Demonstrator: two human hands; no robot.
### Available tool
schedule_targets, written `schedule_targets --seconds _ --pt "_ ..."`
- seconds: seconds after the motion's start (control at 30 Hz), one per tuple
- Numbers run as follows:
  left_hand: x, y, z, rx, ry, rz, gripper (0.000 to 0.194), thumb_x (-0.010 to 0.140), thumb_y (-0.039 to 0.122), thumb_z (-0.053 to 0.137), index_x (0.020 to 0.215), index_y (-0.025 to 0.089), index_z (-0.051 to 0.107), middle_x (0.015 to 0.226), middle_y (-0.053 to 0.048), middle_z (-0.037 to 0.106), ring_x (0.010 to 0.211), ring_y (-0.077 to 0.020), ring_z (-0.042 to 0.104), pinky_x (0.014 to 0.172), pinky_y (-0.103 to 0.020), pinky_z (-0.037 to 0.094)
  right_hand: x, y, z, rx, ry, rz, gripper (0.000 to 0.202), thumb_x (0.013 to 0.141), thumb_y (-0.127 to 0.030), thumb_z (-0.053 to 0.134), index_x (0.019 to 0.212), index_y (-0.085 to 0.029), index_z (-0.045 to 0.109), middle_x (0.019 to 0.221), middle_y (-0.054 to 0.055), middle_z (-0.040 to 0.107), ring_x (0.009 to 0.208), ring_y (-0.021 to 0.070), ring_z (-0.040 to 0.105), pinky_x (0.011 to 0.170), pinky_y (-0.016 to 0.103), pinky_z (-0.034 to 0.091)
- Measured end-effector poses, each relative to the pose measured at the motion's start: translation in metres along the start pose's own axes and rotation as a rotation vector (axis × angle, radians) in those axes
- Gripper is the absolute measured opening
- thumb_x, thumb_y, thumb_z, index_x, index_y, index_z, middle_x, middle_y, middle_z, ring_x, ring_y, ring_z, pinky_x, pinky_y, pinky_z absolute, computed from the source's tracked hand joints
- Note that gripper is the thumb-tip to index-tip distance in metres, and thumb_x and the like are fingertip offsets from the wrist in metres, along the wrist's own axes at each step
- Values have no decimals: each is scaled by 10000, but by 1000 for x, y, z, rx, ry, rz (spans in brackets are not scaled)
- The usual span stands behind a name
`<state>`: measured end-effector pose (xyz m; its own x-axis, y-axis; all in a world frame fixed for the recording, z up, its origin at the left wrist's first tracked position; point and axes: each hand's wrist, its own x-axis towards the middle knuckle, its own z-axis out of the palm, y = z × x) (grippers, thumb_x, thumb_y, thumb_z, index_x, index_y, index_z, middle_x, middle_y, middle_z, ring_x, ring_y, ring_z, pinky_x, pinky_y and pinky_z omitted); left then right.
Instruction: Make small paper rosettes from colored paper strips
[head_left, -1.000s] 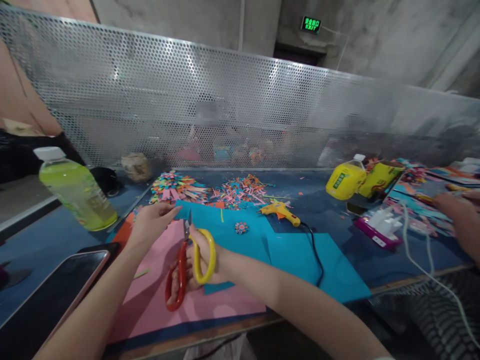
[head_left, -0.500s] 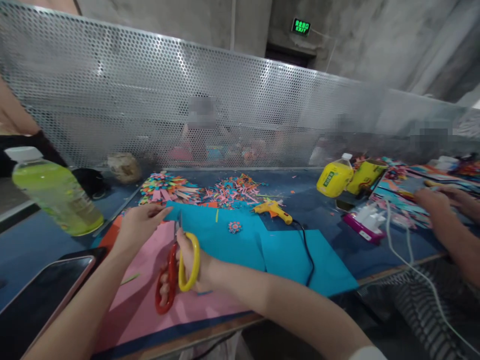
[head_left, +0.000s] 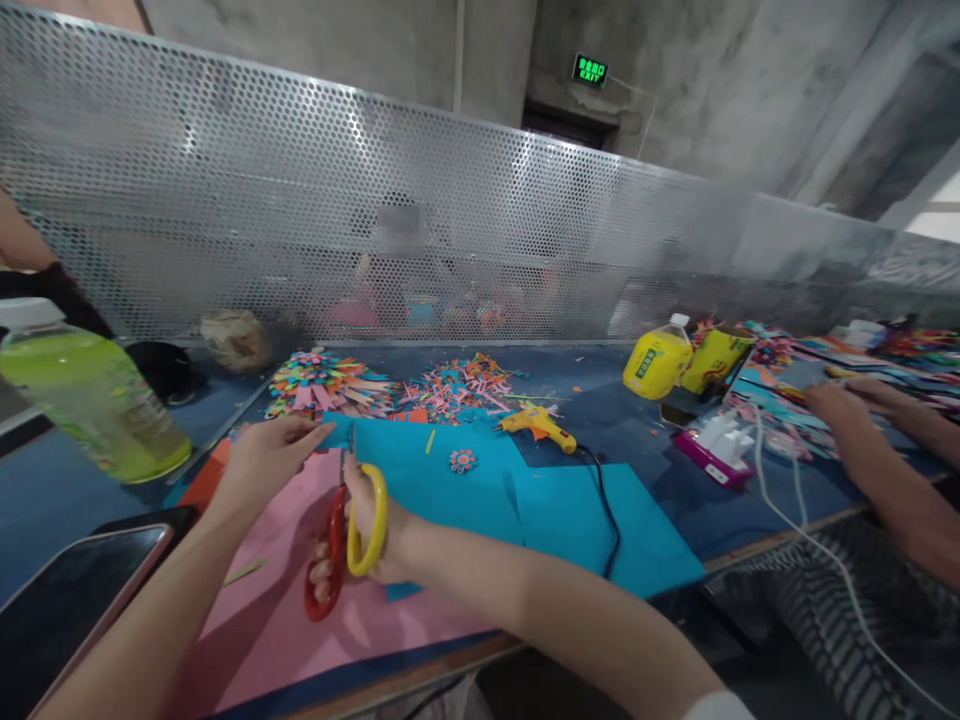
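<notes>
My right hand [head_left: 379,525] grips scissors [head_left: 367,545] with one red and one yellow handle loop, fingers through the loops. Their blades point away from me at the left part of a blue paper sheet [head_left: 420,500]. My left hand [head_left: 274,455] pinches the blue paper's far left edge between thumb and fingers, just left of the blade tips. Beneath both hands lies a pink paper sheet [head_left: 300,640]. A small round paper flower [head_left: 463,460] and a thin yellow-green strip [head_left: 430,441] rest on the blue sheet.
Beyond the paper are a yellow glue gun [head_left: 540,428] with its black cord, a heap of cut strips [head_left: 457,385] and a fringed paper bundle [head_left: 330,382]. A phone [head_left: 82,600] and drink bottle [head_left: 90,390] stand left. A co-worker's hands [head_left: 840,400] are right, near a purple power strip [head_left: 712,455].
The view has shifted slightly, so most things sit a little further left. The scissors' loops look slightly closer together. Both hands keep their hold near the blue paper's left edge.
</notes>
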<state>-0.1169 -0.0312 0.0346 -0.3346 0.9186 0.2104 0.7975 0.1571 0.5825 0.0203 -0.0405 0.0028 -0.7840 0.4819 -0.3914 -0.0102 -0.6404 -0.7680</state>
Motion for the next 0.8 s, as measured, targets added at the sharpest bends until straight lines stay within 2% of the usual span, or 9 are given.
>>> schedule_targets --seconds 0.1,0.23,0.33,0.5,0.63,0.8 --pt "-1 2 -1 11 6 11 391 678 533 491 711 169 629 386 47 469 446 -141 481 476 -216 313 -5 -4 0 31 54 180 673 795 -654 -42 630 -179 404 412 -22 382 291 109 378 293 243 357" --pt "-5 4 -3 -24 -12 -4 387 668 527 510 713 161 629 422 45 479 454 -132 468 478 -214 323 -4 -10 -2 20 96 266 739 740 -718 -56 649 -169 431 426 4 421 319 142 439 315 291 397" --pt "-5 3 -3 -57 -30 -8 405 671 535 511 724 151 627 447 46 480 455 -122 456 471 -209 321 -4 -15 -3 32 96 246 740 733 -722 -56 651 -168 429 427 2 427 317 140 441 335 310 423" --pt "-2 -4 -1 2 -35 12 384 698 513 481 693 162 636 396 51 437 444 -129 453 454 -212 308 -12 -20 -9 75 20 204 671 758 -710 -3 622 -178 383 395 -38 363 274 93 349 276 213 320" --pt "-1 -9 -4 -36 -7 -33 374 687 520 501 728 174 639 405 54 447 444 -125 454 450 -209 316 -13 -24 -19 146 -28 188 650 768 -709 25 607 -179 367 398 -53 328 279 65 297 275 175 281" --pt "0 -6 0 -100 16 -17 356 670 514 523 744 180 624 474 44 521 467 -123 469 462 -209 344 -31 -32 -33 87 -35 140 684 779 -682 -25 661 -169 411 458 -10 399 337 113 401 323 245 367"
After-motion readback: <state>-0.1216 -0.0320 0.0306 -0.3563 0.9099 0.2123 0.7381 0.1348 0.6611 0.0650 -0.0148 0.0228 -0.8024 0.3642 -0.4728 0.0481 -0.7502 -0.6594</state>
